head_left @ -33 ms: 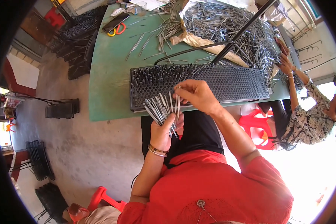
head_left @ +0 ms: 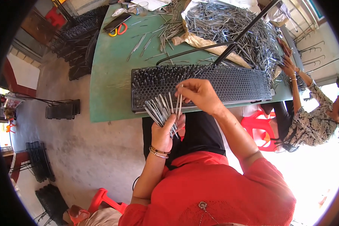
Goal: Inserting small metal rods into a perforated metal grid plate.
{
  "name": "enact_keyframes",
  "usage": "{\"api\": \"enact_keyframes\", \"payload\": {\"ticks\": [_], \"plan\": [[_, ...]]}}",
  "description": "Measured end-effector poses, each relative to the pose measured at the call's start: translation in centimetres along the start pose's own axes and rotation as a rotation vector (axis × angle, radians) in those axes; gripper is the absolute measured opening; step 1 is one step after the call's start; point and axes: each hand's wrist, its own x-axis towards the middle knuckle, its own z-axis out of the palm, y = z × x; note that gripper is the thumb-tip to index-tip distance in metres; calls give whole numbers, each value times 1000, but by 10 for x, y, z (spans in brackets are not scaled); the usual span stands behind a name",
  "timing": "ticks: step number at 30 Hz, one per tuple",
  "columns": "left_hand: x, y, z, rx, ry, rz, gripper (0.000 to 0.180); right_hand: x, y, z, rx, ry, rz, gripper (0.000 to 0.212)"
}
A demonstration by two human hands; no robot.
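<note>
My left hand [head_left: 164,132] is closed around a fanned bundle of thin metal rods [head_left: 159,112], their ends pointing up and away from me. Just right of the bundle, my right hand [head_left: 200,96] pinches the top of a thin metal rod [head_left: 178,103] between thumb and fingers. The lower end of that rod reaches the left fingers. Behind both hands, along the table's near edge, lies a long black perforated rack [head_left: 241,84]. Several rods [head_left: 148,77] stand upright in holes at its left and back; many holes on the right hold none.
A big heap of loose rods [head_left: 229,22] spreads over brown paper on the green table [head_left: 109,75]. Black bars [head_left: 224,56] rise behind the rack. Scissors [head_left: 120,29] and a phone [head_left: 117,22] lie far left. At right, another person's hand [head_left: 288,67] touches the heap.
My right hand has shifted very slightly up and to the left, with the pinched rod moving along. My left hand and its bundle look nearly the same.
</note>
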Motion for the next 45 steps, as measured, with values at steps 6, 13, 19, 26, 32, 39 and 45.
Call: {"api": "enact_keyframes", "payload": {"ticks": [6, 13, 19, 26, 32, 39, 45], "plan": [[-4, -3, -3, 4, 69, -23, 21, 21, -16, 1, 18, 247, -276, 22], [-5, -6, -6, 70, 11, -41, 22, 39, 2, 9, -193, 343, -412, 17], [-4, -5, -4, 56, 15, -11, 22, 33, 4, 14, -604, 336, -695, 21], [-4, -3, -2, 61, 24, -27, 22, 33, 8, 13, -833, 362, -866, 28], [-4, -6, -4, 61, -36, -42, 23, 31, 8, 17, -845, 428, -798, 25], [-4, -5, 0, 29, -40, -21, 24, 29, 6, 13, -794, 501, -884, 21], [-4, 1, 6, 29, -82, 31, 26, -7, -2, 17, -266, -10, -104, 22]]}}
